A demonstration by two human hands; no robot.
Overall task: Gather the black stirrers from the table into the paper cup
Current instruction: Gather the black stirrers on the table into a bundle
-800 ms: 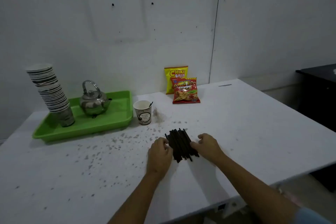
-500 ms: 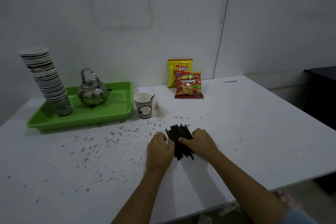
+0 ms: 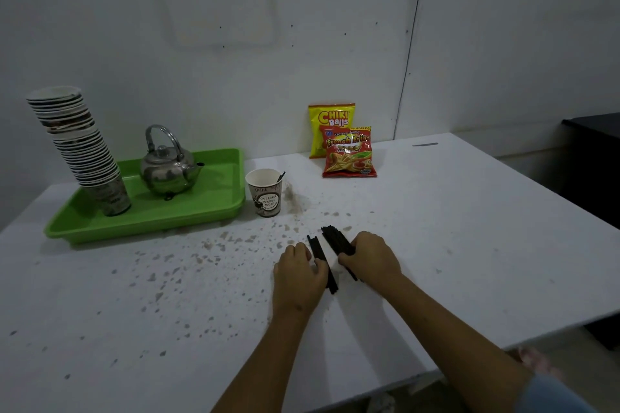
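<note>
1. The right hand (image 3: 370, 256) has its fingers curled around the larger bunch of black stirrers (image 3: 337, 240), gripping it low against the table; the bunch's far end sticks out past the knuckles.
2. The left hand (image 3: 298, 273) lies palm down, fingertips pressed on a smaller bunch (image 3: 317, 250) of a few stirrers that lies flat just left of the big one; whether it pinches them or only pins them cannot be told.
3. Counts: two hands, two bunches of stirrers with a strip of bare table between them, and single sticks too tightly packed to number. One paper cup (image 3: 265, 192) stands upright beyond the hands, with one stirrer (image 3: 281, 176) already leaning at its rim.
4. Also one green tray (image 3: 188, 211), holding one metal kettle (image 3: 167, 171) and one tall leaning stack of cups (image 3: 80, 147), and two snack bags: a yellow one (image 3: 330, 116) behind a red one (image 3: 349, 152).
5. Half a second ago the stirrers formed one pile squeezed between both hands; now the pile is split and the hands sit slightly apart.
6. The white table (image 3: 469, 228) is speckled with brown stains, thickest beside the cup. A pale wall (image 3: 302, 27) with small holes stands behind; a dark cabinet (image 3: 597, 161) sits at the right edge.
</note>
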